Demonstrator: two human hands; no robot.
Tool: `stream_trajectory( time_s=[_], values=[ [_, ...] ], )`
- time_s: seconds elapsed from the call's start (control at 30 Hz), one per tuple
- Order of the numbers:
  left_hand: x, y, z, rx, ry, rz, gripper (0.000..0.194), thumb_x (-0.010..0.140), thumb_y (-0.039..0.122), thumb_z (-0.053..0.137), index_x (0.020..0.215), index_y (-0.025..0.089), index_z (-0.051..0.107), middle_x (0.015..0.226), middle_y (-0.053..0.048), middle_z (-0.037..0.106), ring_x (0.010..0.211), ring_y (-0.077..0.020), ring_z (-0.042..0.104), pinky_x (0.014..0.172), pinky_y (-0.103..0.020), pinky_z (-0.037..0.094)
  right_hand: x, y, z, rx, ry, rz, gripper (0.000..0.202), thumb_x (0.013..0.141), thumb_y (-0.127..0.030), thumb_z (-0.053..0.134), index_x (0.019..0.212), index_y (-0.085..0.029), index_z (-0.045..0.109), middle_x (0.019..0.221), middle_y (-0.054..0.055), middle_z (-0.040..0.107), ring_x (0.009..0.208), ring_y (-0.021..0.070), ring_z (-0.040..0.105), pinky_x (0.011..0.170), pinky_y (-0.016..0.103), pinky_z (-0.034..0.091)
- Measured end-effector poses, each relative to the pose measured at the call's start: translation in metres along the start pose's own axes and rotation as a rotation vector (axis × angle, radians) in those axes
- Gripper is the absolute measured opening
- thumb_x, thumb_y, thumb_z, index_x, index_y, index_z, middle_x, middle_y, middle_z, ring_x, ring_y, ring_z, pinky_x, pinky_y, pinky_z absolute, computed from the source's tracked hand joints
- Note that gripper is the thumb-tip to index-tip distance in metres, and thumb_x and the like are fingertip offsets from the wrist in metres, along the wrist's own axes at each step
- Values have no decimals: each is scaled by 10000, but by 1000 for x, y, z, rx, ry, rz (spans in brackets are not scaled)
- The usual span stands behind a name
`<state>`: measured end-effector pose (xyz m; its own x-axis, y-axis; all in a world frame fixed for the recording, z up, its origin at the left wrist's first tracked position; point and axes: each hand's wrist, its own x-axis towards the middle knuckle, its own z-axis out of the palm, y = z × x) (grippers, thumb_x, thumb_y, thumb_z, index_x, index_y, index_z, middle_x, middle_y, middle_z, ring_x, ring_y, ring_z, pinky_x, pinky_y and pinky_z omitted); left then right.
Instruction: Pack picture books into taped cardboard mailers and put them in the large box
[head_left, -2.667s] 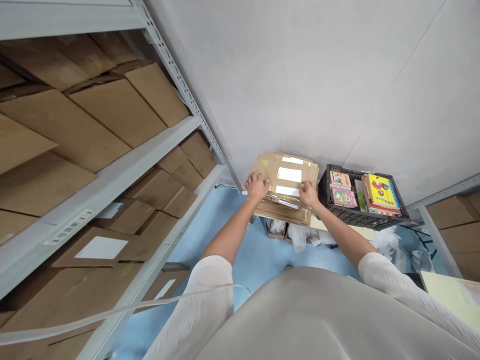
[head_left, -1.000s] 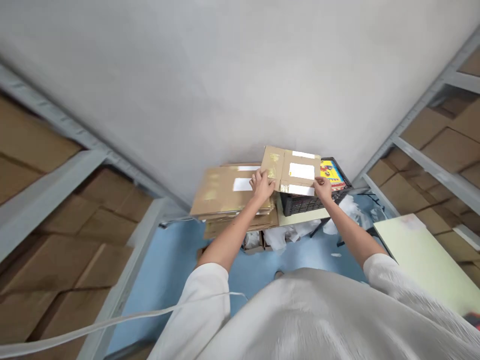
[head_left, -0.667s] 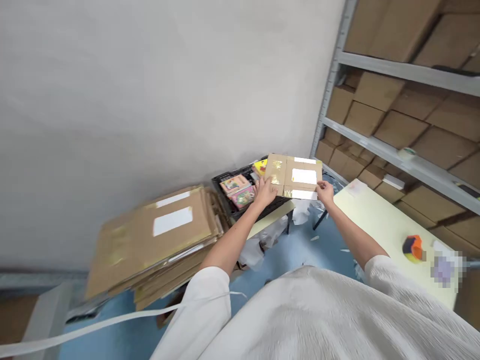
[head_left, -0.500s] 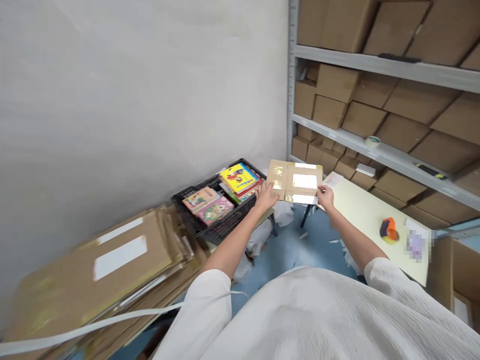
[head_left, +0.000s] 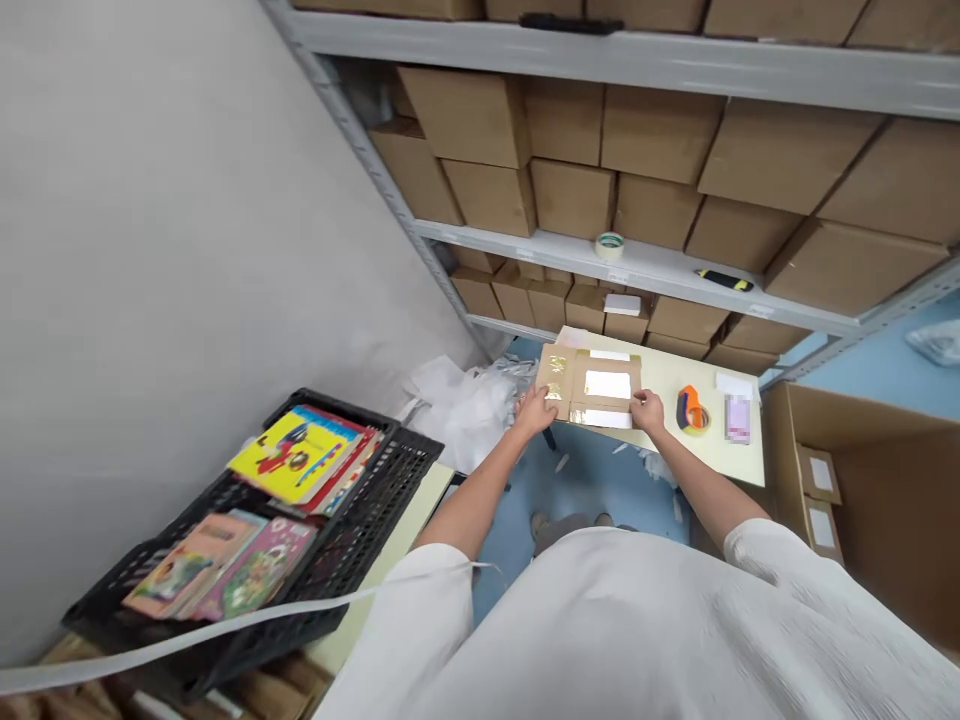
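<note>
A flat piece of cardboard with white labels and shiny tape strips is held between both my hands. My left hand grips its left edge, thumb on top. On its right edge, my right hand pinches the cardboard. The piece is over the left end of a pale yellow table. Right of my right hand, an orange tape dispenser with a roll of tape stands on that table, near a blurred purple item.
A black crate of colourful books stands at the left. Metal shelves full of cardboard boxes rise ahead, bearing a tape roll and a cutter. White scraps lie on the floor. A large open box is at right.
My view has turned right, so the crate has shifted left and the table and large box show more fully. Both hands keep hold of the cardboard, which is now over the table.
</note>
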<state>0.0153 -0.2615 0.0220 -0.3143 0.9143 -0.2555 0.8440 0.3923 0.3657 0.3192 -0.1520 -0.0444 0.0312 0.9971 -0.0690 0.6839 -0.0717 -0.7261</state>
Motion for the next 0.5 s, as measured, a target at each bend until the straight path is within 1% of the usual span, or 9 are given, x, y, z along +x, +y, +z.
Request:
stream_trajectory(
  time_s=[0.13,0.23,0.37,0.5],
  values=[
    [40,20,18,48,-74,70,635,894,393,642,1517,289,583,1631,-129,497,1480,-378,480,1203,-514,420,6,28,-6,-18,55,64,309,742,-264,620,1021,-216,743,1076,86,744,1062,274,688,1036,424,548],
    [72,29,25,79,-123,136,634,876,385,640,1502,292,599,1583,-128,537,1438,-366,516,1186,-505,434,10,40,-4,-44,88,129,297,761,-261,625,1032,-217,739,1073,81,732,1055,271,682,1024,417,547],
    [117,32,29,127,-203,220,606,876,385,632,1474,286,627,1525,-125,589,1402,-354,548,1156,-479,454,18,43,6,-91,101,243,307,787,-234,636,1075,-205,737,1126,103,715,1078,280,677,1010,410,542],
    [158,26,35,150,-268,276,595,893,376,627,1481,283,628,1556,-111,596,1440,-345,542,1158,-451,456,28,42,20,-107,124,312,302,785,-207,645,1075,-216,733,1128,97,699,1085,278,668,1007,401,536]
  ],
)
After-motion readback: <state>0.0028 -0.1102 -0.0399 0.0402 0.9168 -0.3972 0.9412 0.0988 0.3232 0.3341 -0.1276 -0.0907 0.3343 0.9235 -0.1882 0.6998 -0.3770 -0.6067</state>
